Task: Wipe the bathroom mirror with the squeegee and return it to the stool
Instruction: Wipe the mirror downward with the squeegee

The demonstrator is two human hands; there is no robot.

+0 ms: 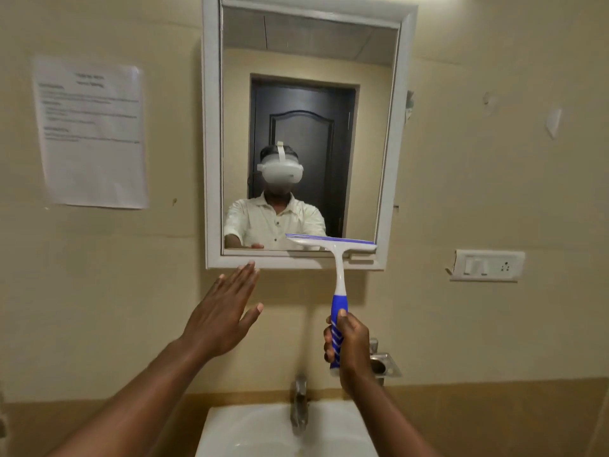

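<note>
A white-framed mirror [306,54] hangs on the cream wall straight ahead. My right hand [349,346] grips the blue handle of a white and blue squeegee [337,258]. Its blade lies across the lower right corner of the glass, close to the bottom frame. My left hand [224,311] is raised flat with fingers apart, just below the mirror's lower left frame, holding nothing. The stool is out of view.
A white sink [230,430] with a metal tap [299,407] sits directly below. A metal holder [382,362] is fixed to the wall behind my right hand. A switch plate [487,265] is on the right, a paper notice [92,133] on the left.
</note>
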